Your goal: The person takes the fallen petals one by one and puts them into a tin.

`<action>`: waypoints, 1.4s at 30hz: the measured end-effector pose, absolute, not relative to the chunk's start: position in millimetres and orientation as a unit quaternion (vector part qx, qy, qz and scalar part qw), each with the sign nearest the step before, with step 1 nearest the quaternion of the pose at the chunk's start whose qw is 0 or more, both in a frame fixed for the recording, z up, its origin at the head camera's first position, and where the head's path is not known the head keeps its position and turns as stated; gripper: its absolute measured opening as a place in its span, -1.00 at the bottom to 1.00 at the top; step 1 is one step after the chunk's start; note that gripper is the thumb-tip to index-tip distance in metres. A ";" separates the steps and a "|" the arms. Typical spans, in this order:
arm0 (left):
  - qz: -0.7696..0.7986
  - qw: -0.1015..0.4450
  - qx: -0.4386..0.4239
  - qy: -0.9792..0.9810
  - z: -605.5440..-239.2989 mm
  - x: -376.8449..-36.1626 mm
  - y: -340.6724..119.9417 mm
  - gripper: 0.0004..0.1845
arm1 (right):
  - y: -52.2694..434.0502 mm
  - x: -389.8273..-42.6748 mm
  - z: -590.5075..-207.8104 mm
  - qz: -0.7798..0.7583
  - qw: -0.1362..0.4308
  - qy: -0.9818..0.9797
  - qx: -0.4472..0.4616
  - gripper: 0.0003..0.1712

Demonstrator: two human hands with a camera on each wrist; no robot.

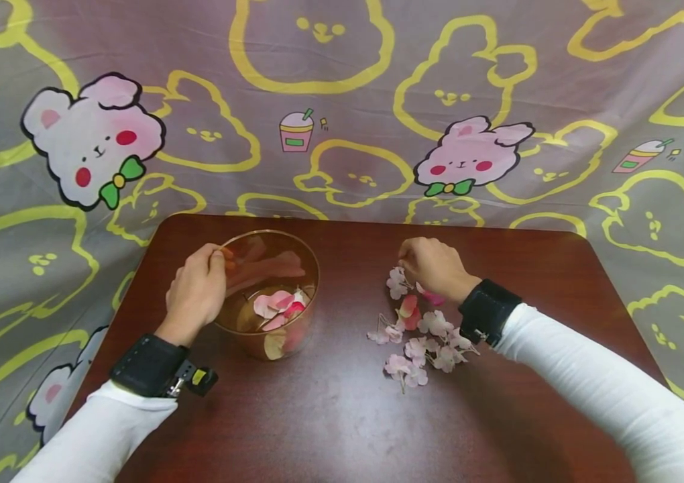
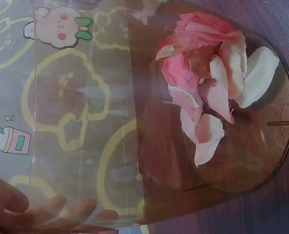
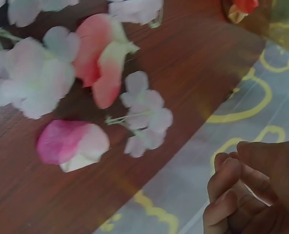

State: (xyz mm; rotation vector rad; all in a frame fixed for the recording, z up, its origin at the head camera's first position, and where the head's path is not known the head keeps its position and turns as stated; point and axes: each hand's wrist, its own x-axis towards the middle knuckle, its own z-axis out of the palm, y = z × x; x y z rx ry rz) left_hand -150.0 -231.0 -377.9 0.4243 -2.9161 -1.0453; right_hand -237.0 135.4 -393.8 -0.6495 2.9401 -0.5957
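A round, see-through amber plastic container (image 1: 310, 268) stands on a glossy reddish-brown table (image 1: 342, 429). The left hand (image 1: 197, 285) grips it at the left side of its rim, thumb outside and fingers showing through the amber wall. Loose pink, red and cream cloth-like petals (image 1: 278, 307) lie heaped on the container's bottom.

To the right of the container, well apart from it, the right hand (image 1: 435, 265) is held with fingers curled in and the thumb tip against or close to the forefinger, nothing showing in the pinch. Near that hand, also right of the container, lies a loose scatter of small pale-pink cloth blossoms on thin stems (image 1: 436, 323), with a coral-red and cream petal (image 1: 408, 312) and a magenta and white petal (image 3: 71, 144) among them. Behind the container hangs a grey cloth with yellow animal outlines (image 1: 366, 97).
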 end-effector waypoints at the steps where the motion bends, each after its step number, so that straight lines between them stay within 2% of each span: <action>1: -0.334 0.008 0.136 -0.933 -377.9 -149.8 -231.1 -0.44 | 137.9 -237.9 -395.4 -0.194 0.039 0.958 -0.207 -0.82; 16: -0.332 0.009 0.131 -0.934 -378.1 -149.1 -232.2 -0.43 | 176.2 -256.6 -429.2 -0.162 0.089 0.974 -0.128 -0.81; 27: -0.332 0.012 0.130 -0.934 -378.3 -148.6 -232.4 -0.43 | 196.0 -265.1 -466.8 -0.106 0.091 0.985 -0.106 -0.83; 42: -0.336 0.014 0.130 -0.933 -377.6 -149.3 -232.1 -0.43 | 196.1 -263.0 -473.6 -0.103 0.096 0.984 -0.106 -0.82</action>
